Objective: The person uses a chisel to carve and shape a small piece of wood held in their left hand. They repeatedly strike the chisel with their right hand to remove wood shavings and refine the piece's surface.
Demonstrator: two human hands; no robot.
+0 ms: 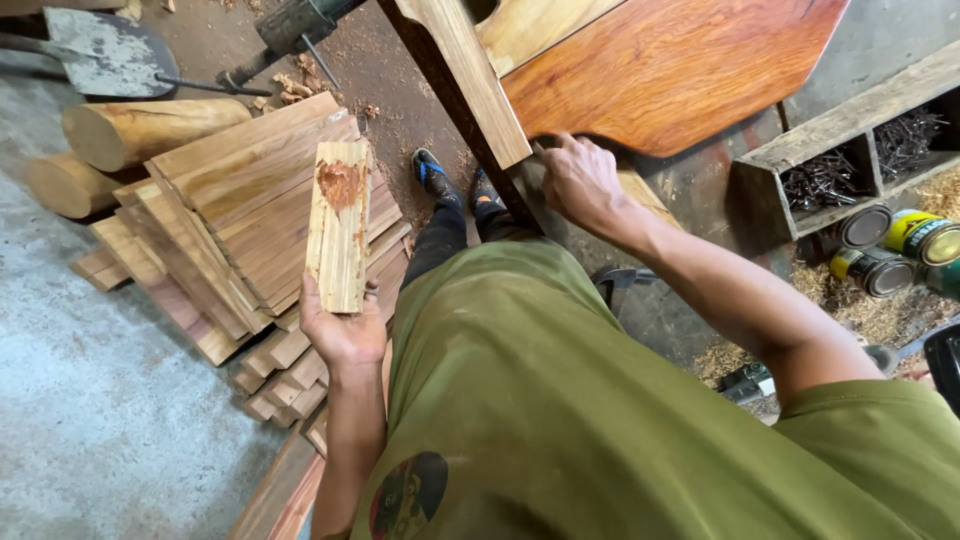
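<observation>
- Left hand [342, 330] clamped on the near end of a short board [340, 222], thumb and fingers wrapped round its bottom edge, held up in the air above a stack of planks [235, 215].
- Board's long axis running away from the body, far end pointing up the picture toward the sawdust-strewn floor; flat face turned up, with a reddish patch near the far end.
- Right hand [580, 182] well apart from the left, fingers curled and pressed against the lower edge of a large reddish panel [665, 65], just beside a pale upright post [470, 75]; whether anything is gripped, cannot tell.
- Open concrete floor [90, 400] to the left of the stack; most free room there.
- Tight on the right: a wooden box of nails [850, 160] and cans [900, 250] crowd the edge.
- Logs [130, 130] and a shovel [100, 50] beyond the stack, closing the far left corner.
- Feet in dark shoes [455, 185] between stack and post.
</observation>
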